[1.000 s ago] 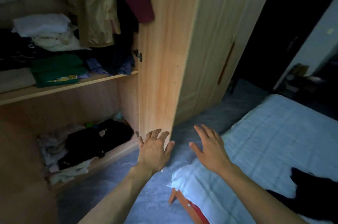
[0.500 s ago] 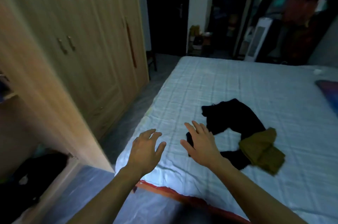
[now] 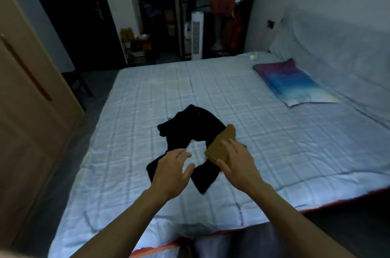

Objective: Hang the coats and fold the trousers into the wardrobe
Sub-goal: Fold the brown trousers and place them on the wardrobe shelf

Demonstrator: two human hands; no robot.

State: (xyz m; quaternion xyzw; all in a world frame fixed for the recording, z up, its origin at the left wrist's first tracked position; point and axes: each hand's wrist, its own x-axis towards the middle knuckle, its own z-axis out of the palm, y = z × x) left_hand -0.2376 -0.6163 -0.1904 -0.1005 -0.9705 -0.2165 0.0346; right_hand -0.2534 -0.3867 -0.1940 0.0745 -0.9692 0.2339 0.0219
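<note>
Black trousers (image 3: 191,131) lay crumpled on the bed (image 3: 285,148), toward its near edge. An olive-brown garment (image 3: 220,146) overlapped their right side. The left hand (image 3: 171,173) hung over the near trouser leg, fingers spread and loosely bent, holding nothing. The right hand (image 3: 239,166), fingers straight and apart, reached over the olive-brown garment. Whether it touched the cloth could not be told.
</note>
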